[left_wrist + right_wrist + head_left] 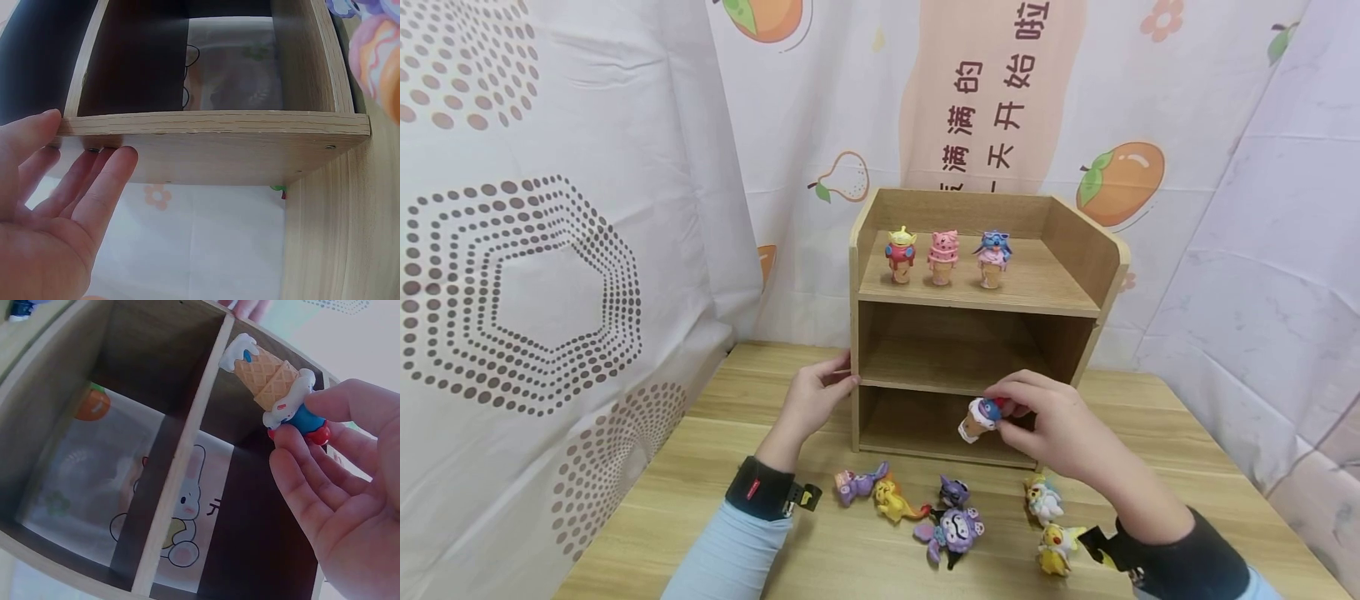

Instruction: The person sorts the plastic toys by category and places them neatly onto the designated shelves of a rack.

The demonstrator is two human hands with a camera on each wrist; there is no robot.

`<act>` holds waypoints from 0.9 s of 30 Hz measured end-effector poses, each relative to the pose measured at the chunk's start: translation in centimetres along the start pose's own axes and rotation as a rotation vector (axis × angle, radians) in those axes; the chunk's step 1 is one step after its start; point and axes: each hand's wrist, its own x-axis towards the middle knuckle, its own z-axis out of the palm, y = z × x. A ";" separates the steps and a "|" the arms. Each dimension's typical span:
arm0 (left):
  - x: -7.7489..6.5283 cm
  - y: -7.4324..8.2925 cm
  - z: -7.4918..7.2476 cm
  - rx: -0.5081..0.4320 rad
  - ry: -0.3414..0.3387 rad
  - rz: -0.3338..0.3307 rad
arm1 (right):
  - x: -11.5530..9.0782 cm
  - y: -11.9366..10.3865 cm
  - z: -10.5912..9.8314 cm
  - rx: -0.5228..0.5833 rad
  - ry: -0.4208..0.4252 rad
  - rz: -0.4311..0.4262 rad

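An ice-cream-cone figurine [976, 420] with a blue and red top and white drips is pinched in my right hand [1047, 421]. It overlaps the lower compartment in the head view; in the right wrist view, its waffle cone [262, 372] points away from the fingers. My left hand [808, 404] holds the left side panel of the small wooden shelf [977, 387], thumb at the front edge and fingers along the outer face [187, 153]. On the shelf's top board, three cone figurines stand upright in a row: red and yellow [901, 257], pink [943, 258], blue and pink [992, 260].
Several small figurines lie on the wooden table [805, 550] before the shelf: a purple one [859, 485], a yellow-orange one [891, 500], a purple cluster [955, 529], and a white-yellow pair at right, one being yellow [1055, 550]. Printed curtains [805, 108] hang behind and on both sides.
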 end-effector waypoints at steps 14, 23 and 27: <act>0.0 0.0 0.0 0.025 0.005 -0.016 | 0.9 0.1 -2.5 0.013 0.102 -0.023; 0.0 0.0 -0.1 0.019 -0.003 -0.022 | 1.4 0.4 -4.3 -0.025 0.162 -0.045; 0.0 0.0 -0.1 0.011 -0.003 -0.024 | 1.7 0.5 -5.3 -0.044 0.192 -0.043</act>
